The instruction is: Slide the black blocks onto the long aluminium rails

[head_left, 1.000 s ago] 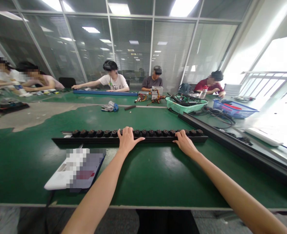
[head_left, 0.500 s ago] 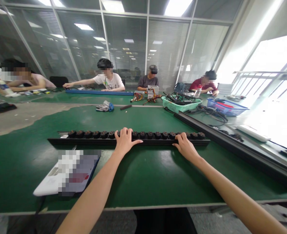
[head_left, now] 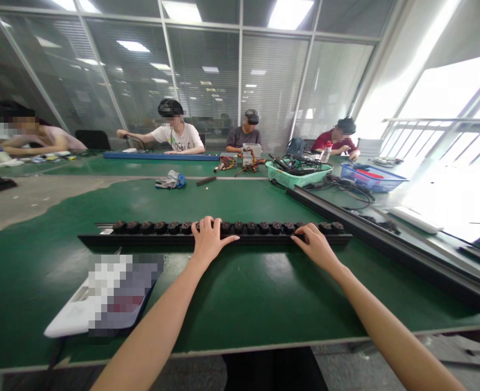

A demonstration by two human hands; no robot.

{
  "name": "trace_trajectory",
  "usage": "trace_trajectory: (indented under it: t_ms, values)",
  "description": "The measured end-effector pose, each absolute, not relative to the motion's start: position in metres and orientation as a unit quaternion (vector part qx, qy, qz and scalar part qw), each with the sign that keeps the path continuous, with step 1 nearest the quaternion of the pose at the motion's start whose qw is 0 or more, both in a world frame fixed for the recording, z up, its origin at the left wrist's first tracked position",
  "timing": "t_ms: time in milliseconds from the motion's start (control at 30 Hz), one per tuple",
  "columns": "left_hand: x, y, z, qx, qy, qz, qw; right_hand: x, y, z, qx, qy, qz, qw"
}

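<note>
A long black strip (head_left: 150, 238) with a row of dark round sockets lies across the green table (head_left: 244, 293) in front of me. My left hand (head_left: 209, 239) rests on its middle, fingers curled over the sockets and thumb stretched along the front edge. My right hand (head_left: 315, 244) grips the strip further right, fingers bent over its top. Both hands hold the strip down on the table.
A white flat device (head_left: 101, 296) lies at the near left. Another long black rail (head_left: 386, 241) runs diagonally at the right. Behind are a green basket (head_left: 297, 175) of cables, a blue tray (head_left: 372, 179), a cloth (head_left: 170, 180) and several seated people.
The hands and the strip keep their grip and place; the view has shifted slightly, so everything sits a little lower and further left.
</note>
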State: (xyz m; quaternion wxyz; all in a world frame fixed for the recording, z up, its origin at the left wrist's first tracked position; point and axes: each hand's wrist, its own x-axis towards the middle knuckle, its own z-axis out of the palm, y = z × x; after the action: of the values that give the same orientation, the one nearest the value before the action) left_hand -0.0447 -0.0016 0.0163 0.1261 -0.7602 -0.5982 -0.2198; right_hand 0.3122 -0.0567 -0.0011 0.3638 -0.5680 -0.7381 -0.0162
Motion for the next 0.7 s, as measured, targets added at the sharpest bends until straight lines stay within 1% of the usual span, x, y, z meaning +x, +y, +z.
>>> trace_trajectory:
  t_ms: [133,200,267,300,367,467,500,600,700]
  values:
    - [-0.043,-0.001,0.016,-0.756,-0.601,-0.230,0.121,0.324,-0.062,0.012,-0.559,-0.703,0.025,0.438]
    - [-0.041,-0.001,0.015,-0.756,-0.601,-0.229,0.123,0.340,-0.060,0.020,-0.582,-0.658,-0.015,0.478]
    - [-0.040,0.000,0.015,-0.756,-0.601,-0.227,0.126,0.364,-0.055,0.027,-0.626,-0.591,-0.100,0.499]
    - [-0.039,0.001,0.015,-0.756,-0.600,-0.227,0.127,0.378,-0.050,0.029,-0.652,-0.559,-0.139,0.493]
    - [-0.038,0.003,0.014,-0.756,-0.600,-0.228,0.130,0.405,-0.040,0.029,-0.718,-0.526,-0.157,0.428]
    - [-0.037,0.004,0.014,-0.754,-0.600,-0.233,0.130,0.433,-0.025,0.018,-0.807,-0.489,-0.093,0.317]
    - [-0.037,0.005,0.014,-0.754,-0.600,-0.235,0.128,0.438,-0.021,0.012,-0.815,-0.490,-0.070,0.300]
    - [-0.037,0.005,0.014,-0.755,-0.599,-0.235,0.129,0.440,-0.012,-0.006,-0.804,-0.519,-0.016,0.289]
    - [-0.038,0.005,0.015,-0.754,-0.601,-0.229,0.134,0.434,-0.007,-0.018,-0.807,-0.527,0.003,0.268]
